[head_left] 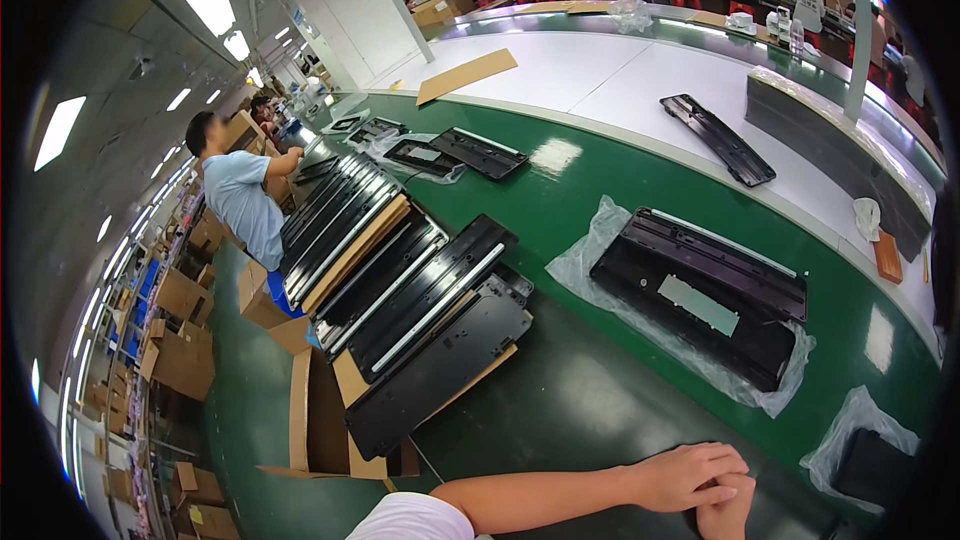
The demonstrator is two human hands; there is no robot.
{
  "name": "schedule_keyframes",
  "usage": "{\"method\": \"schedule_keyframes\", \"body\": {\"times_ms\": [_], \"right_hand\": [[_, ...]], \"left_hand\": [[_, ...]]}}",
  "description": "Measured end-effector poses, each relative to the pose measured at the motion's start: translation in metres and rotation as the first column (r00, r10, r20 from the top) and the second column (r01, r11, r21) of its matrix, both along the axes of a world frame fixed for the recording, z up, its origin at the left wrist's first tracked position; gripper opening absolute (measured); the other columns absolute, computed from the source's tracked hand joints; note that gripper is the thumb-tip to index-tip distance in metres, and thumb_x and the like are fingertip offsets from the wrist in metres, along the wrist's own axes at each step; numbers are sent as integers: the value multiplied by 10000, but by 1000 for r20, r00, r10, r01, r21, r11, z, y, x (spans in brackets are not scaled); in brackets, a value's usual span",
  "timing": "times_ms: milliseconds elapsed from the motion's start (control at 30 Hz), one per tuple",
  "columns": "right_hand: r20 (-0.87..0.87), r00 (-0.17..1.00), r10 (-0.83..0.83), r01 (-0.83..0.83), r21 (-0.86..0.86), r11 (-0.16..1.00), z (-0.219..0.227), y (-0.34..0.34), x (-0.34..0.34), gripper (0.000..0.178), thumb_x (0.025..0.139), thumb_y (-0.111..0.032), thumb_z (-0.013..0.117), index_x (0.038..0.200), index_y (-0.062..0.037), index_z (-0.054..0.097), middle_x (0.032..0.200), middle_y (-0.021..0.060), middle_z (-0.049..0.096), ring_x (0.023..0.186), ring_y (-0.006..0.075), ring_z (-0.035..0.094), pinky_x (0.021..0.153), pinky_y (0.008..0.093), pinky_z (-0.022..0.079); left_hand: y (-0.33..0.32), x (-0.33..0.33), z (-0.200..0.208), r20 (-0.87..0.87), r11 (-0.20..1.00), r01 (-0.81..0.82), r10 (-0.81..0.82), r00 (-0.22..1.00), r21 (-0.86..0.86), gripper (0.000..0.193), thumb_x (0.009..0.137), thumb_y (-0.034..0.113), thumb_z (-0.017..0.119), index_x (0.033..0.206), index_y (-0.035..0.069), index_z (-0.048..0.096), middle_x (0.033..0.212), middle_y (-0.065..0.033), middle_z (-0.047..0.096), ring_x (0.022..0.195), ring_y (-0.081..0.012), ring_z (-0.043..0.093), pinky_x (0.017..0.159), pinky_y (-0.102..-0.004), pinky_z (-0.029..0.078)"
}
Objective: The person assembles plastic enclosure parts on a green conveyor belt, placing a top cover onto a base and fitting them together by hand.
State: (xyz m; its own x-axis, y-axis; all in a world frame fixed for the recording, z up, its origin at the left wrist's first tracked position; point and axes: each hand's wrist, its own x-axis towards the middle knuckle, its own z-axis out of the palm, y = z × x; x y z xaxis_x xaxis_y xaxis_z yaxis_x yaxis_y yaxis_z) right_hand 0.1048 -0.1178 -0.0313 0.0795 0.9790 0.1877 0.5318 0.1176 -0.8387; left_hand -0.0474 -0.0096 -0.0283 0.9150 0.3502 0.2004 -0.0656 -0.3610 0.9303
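My left hand (pixel 690 475) lies folded over my right hand (pixel 728 510) at the near edge of the green table, the two resting one on the other. The left fingers are curled together with no object in them. My right hand is closed beneath, partly covered by the left, and I see nothing held there. Beyond them a black panel housing (pixel 640 285), with a silvery plate (pixel 698 305) in it, lies on clear plastic wrap (pixel 590 250). To the right sits a dark piece (pixel 875 465) in another plastic bag (pixel 840 425).
Several black housings (pixel 440 360) lean in a row at left, with cardboard between some, above an open carton (pixel 310 420). A person in light blue (pixel 240 190) works farther up. On the white surface lie a black strip part (pixel 715 140), a cardboard sheet (pixel 465 75) and a wrapped grey stack (pixel 835 155).
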Motion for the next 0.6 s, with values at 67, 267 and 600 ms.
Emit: {"method": "schedule_keyframes", "body": {"times_ms": [67,267,600], "right_hand": [[31,999,7,-7,0,1000,-1,3,0,357,998,-322,659,964,29,720,915,209,729,844,396,719,730,424,547],[-11,1000,-21,20,-78,997,-4,1,-2,377,1019,-342,641,987,24,729,910,213,735,827,397,726,717,424,550],[19,1000,-25,27,-95,995,-17,8,-5,477,1038,-444,611,989,15,728,896,219,729,822,413,724,689,436,544]], "left_hand": [[4,0,-1,-8,1000,12,-12,1000,-7,417,1039,304,584,1332,7,575,1301,-168,601,1192,-370,590,1017,-456,497],[8,-2,-4,18,998,10,-9,1000,-60,362,1040,280,582,1269,0,597,1260,-164,615,1157,-370,600,996,-440,505],[17,-6,-20,142,997,-77,75,987,14,394,1048,384,604,1223,37,668,1154,-175,666,1044,-381,657,885,-468,550]]}}
